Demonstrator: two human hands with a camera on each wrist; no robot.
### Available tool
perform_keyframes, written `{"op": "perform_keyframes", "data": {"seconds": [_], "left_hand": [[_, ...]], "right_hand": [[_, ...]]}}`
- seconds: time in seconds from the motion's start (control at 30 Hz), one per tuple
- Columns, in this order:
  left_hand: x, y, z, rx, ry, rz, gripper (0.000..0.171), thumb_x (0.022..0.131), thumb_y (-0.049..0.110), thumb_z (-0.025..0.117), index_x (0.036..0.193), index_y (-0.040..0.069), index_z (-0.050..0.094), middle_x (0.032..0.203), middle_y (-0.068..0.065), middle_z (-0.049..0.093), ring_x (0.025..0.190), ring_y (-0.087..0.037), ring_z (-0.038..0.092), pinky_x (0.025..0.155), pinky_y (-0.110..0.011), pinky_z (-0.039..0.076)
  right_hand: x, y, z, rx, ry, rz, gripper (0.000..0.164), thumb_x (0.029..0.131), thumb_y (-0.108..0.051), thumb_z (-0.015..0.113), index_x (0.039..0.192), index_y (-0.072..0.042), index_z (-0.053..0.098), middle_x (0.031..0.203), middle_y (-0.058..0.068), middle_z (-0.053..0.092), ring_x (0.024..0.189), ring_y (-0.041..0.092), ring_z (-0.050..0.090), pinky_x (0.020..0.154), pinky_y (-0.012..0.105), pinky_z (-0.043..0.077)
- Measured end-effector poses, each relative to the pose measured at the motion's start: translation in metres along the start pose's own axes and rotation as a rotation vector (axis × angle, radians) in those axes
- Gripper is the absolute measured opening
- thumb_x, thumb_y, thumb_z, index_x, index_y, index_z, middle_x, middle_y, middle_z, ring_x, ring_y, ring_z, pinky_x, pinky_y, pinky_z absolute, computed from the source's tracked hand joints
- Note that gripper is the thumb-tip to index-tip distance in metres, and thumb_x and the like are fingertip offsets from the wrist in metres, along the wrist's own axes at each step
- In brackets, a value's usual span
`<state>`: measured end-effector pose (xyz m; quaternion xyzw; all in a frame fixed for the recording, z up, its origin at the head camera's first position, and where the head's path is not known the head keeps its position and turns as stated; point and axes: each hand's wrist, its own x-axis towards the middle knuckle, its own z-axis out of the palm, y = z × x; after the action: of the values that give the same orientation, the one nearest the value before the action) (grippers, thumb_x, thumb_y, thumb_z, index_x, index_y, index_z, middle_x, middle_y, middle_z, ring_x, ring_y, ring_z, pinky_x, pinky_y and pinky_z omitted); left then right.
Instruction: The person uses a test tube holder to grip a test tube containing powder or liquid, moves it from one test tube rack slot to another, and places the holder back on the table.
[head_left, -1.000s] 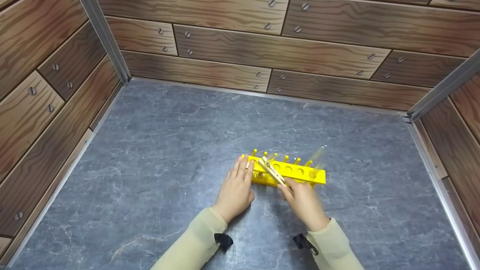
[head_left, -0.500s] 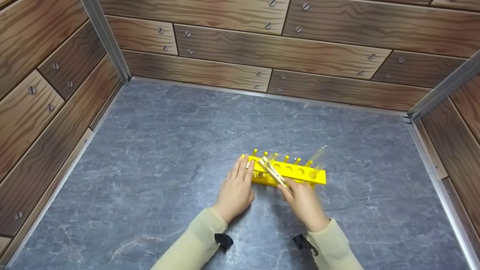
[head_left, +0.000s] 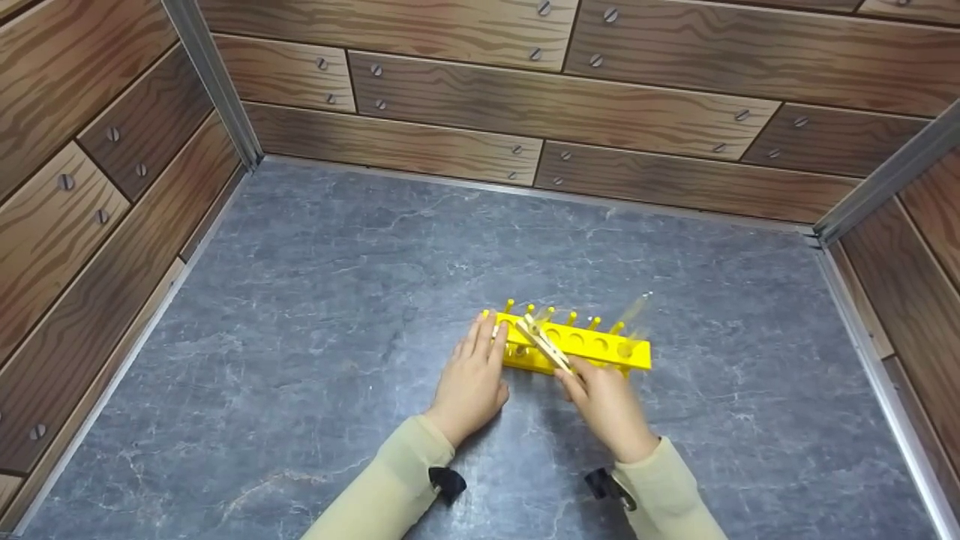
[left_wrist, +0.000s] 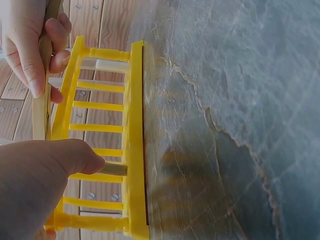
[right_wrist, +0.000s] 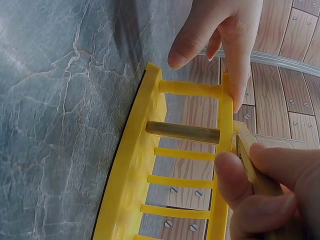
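Note:
A yellow test tube rack (head_left: pixel 639 358) stands on the grey surface, with a row of pegs along its back. My left hand (head_left: pixel 469 384) lies at the rack's left end, fingers straight and fingertips on its top. With my right hand (head_left: pixel 609 409) I pinch a wooden test tube clamp (head_left: pixel 553 352), slanting across the rack's top. The clamp's far end is at the top of a test tube; in the right wrist view the tube's lower part (right_wrist: pixel 185 132) looks brown inside the rack. Another clear test tube (head_left: pixel 637 309) leans in the rightmost hole.
A marbled grey tabletop (head_left: pixel 337 300) surrounds the rack. Wood-patterned panels (head_left: pixel 450 82) wall it at the back and both sides, with metal edging (head_left: pixel 885 375) where they meet the surface.

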<state>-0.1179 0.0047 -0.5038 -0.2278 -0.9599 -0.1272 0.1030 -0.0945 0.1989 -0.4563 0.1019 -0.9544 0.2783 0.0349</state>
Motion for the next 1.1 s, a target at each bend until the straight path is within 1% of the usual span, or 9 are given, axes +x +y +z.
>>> {"op": "perform_keyframes", "data": {"seconds": [0.27,0.53,0.77,0.9,1.1], "left_hand": [[-0.0001,-0.0002,0.0019,0.014,0.015,0.005,0.080,0.078,0.023,0.064,0.145,0.000,0.027,0.151,-0.019,0.020,0.139,-0.032,0.017,0.104,-0.044,0.034],[-0.0001,0.0002,0.0016,0.012,0.007,0.005,0.081,0.078,0.024,0.064,0.146,0.000,0.025,0.151,-0.020,0.020,0.139,-0.033,0.016,0.105,-0.043,0.032],[-0.0002,0.0002,0.0013,0.008,0.005,0.004,0.082,0.078,0.025,0.065,0.145,0.000,0.025,0.151,-0.020,0.019,0.139,-0.033,0.016,0.105,-0.044,0.032],[-0.0002,0.0004,0.0003,-0.001,-0.003,0.001,0.082,0.079,0.025,0.065,0.146,0.000,0.025,0.151,-0.020,0.018,0.139,-0.033,0.015,0.105,-0.045,0.032],[-0.0003,0.0009,-0.0006,-0.018,-0.023,-0.008,0.081,0.080,0.024,0.064,0.146,0.000,0.025,0.152,-0.019,0.016,0.139,-0.032,0.014,0.105,-0.046,0.032]], "right_hand": [[-0.0004,0.0016,0.0011,0.003,0.037,-0.033,0.016,0.089,-0.015,0.062,0.074,-0.014,0.057,0.053,-0.011,0.043,0.042,0.005,0.034,0.039,0.022,0.029],[-0.0002,0.0007,0.0003,0.003,0.028,-0.023,0.016,0.090,-0.016,0.062,0.074,-0.013,0.058,0.054,-0.010,0.044,0.042,0.005,0.034,0.039,0.022,0.030],[-0.0002,0.0007,-0.0005,-0.022,0.049,-0.065,0.020,0.089,-0.014,0.063,0.070,-0.012,0.055,0.054,-0.010,0.043,0.044,0.006,0.035,0.040,0.022,0.031],[-0.0004,0.0010,-0.0005,-0.027,0.056,-0.075,0.021,0.089,-0.014,0.063,0.069,-0.013,0.055,0.054,-0.010,0.043,0.044,0.006,0.036,0.041,0.023,0.031],[-0.0005,0.0009,-0.0008,-0.028,0.039,-0.045,0.020,0.090,-0.018,0.062,0.071,-0.015,0.056,0.054,-0.011,0.043,0.043,0.005,0.035,0.040,0.022,0.030]]}}
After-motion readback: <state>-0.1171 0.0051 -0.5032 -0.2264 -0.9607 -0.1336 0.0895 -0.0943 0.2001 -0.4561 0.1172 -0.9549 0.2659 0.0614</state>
